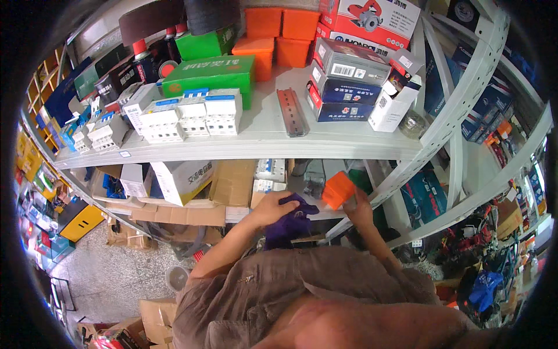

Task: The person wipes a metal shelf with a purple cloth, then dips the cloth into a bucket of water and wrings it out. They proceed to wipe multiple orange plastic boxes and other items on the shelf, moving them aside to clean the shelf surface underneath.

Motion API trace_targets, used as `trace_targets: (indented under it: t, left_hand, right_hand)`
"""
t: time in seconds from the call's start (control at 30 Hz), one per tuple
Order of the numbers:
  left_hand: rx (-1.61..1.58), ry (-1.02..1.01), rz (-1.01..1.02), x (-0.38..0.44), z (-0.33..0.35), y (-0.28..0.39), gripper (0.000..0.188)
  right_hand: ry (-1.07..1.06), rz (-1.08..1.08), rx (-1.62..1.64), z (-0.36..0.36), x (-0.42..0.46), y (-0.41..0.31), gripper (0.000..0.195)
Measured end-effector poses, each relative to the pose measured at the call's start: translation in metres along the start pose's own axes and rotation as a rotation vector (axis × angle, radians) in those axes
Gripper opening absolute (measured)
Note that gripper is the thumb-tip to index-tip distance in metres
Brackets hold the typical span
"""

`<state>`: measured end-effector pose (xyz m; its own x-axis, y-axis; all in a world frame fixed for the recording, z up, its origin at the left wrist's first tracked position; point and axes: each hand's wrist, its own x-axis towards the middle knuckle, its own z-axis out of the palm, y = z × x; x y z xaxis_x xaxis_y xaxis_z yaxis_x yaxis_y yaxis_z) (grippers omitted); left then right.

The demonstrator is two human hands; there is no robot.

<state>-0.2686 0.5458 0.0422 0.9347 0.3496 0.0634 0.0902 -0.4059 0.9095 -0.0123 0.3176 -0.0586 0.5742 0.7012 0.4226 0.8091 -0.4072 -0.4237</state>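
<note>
My left hand [272, 209] grips a dark purple cloth [285, 227] that hangs down in front of my body. In my right hand [358, 209] is a small orange plastic box [338, 190], held by its right side and tilted, at the front of the lower shelf. The cloth and the box are apart. Just beyond my hands, on the lower shelf, lie white circuit breakers with blue switches [271, 169] and a grey item in clear wrapping [314, 176]. More orange plastic boxes [296, 52] are stacked at the back of the upper shelf [261, 146].
The upper shelf bears white circuit breakers [223, 113], green cartons [209, 76], a slotted metal rail [290, 111] and stacked small cartons [344, 96]. A perforated metal upright [462, 96] stands at the right. Below left are cardboard [178, 215] and a bucket [177, 278] on the floor.
</note>
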Motion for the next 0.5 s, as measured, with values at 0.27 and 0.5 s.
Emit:
trace_targets:
  t: [0.27, 0.5]
  left_hand:
    - [-0.217, 0.132, 0.109, -0.03, -0.019, 0.023, 0.024]
    - [-0.364, 0.226, 0.117, -0.056, -0.05, 0.038, 0.021]
  right_hand:
    - [-0.636, 0.161, 1.055, -0.013, 0.013, -0.156, 0.037]
    - [-0.411, 0.024, 0.735, -0.094, 0.056, -0.202, 0.036]
